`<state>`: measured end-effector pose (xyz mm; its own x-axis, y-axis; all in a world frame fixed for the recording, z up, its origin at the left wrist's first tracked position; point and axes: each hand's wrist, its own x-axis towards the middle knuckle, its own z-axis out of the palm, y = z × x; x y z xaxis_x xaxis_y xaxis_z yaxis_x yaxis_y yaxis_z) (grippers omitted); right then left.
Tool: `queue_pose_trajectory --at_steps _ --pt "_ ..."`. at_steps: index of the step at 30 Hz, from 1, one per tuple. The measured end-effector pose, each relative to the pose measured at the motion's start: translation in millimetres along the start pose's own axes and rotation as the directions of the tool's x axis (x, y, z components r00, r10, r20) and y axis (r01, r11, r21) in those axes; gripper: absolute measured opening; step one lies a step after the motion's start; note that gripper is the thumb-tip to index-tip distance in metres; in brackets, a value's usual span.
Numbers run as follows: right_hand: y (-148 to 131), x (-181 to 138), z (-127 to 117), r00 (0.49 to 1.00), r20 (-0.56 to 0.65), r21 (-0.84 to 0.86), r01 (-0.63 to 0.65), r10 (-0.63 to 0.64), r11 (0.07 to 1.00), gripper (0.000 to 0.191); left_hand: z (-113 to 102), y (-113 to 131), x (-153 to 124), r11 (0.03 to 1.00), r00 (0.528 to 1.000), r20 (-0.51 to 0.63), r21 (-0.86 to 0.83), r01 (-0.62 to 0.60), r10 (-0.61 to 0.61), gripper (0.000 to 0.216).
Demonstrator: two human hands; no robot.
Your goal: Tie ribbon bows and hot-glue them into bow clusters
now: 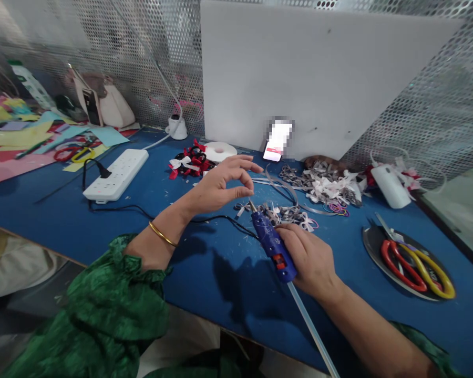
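My right hand is wrapped round a blue hot glue gun, its nozzle pointing up and away from me. A long translucent glue stick sticks out of its back end. Just above the nozzle is my left hand, thumb and index finger brought together in a pinch; whatever lies between the fingertips is too small to make out. On the table beyond the gun lies a pile of small grey and white ribbon bows. Grey ribbon loops behind it.
A white power strip sits left, its black cable running across the blue table. Red and black bows, a ribbon roll and a lit phone stand behind. Red-handled and yellow-handled scissors rest on a dark plate at right.
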<state>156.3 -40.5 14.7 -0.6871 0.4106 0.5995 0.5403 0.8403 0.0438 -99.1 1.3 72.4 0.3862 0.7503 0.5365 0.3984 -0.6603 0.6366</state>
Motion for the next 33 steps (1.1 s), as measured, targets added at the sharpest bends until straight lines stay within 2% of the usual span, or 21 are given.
queue_pose_trajectory --at_steps 2,5,8,11,13,16,19,22,25,33 --pt "0.1 -0.7 0.0 1.0 -0.004 0.0 -0.004 0.004 1.0 0.02 -0.9 -3.1 0.3 0.998 0.993 -0.104 -0.041 0.042 -0.046 0.012" --pt "0.4 -2.2 1.0 1.0 -0.013 0.007 -0.02 0.02 1.0 0.021 -0.4 -11.5 0.0 0.976 0.955 -0.243 -0.173 0.131 -0.171 0.016" --pt "0.8 -2.8 2.6 0.997 -0.017 0.07 -0.077 0.078 0.995 0.018 1.2 -21.9 -0.4 0.915 0.878 -0.333 -0.328 0.234 -0.344 0.021" --pt "0.2 -0.7 2.6 0.98 -0.037 0.175 -0.184 0.194 0.967 0.02 1.8 -30.2 0.1 0.859 0.799 -0.379 -0.408 0.309 -0.467 0.024" --pt "-1.3 1.9 1.2 0.951 -0.065 0.243 -0.279 0.303 0.929 0.019 1.1 -33.6 0.5 0.834 0.765 -0.386 -0.431 0.345 -0.516 0.025" --pt "-4.2 4.4 -0.7 0.855 -0.04 0.346 -0.474 0.517 0.81 0.016 -0.7 -37.0 0.3 0.806 0.733 -0.381 -0.447 0.388 -0.564 0.025" --pt "-4.9 3.6 1.4 0.758 0.037 0.438 -0.598 0.651 0.671 0.019 -1.4 -41.3 -1.1 0.797 0.727 -0.368 -0.441 0.412 -0.58 0.021" --pt "-3.4 1.9 6.3 0.718 0.084 0.515 -0.625 0.691 0.586 0.021 0.2 -46.5 -2.9 0.791 0.737 -0.334 -0.427 0.437 -0.587 0.019" --pt "-1.9 2.1 9.9 0.704 0.112 0.553 -0.63 0.701 0.545 0.022 2.8 -49.2 -4.1 0.779 0.743 -0.297 -0.431 0.456 -0.6 0.019" --pt "-2.8 4.5 10.3 0.73 0.122 0.554 -0.612 0.672 0.564 0.021 5.5 -42.1 -3.8 0.78 0.766 -0.236 -0.389 0.49 -0.598 0.019"
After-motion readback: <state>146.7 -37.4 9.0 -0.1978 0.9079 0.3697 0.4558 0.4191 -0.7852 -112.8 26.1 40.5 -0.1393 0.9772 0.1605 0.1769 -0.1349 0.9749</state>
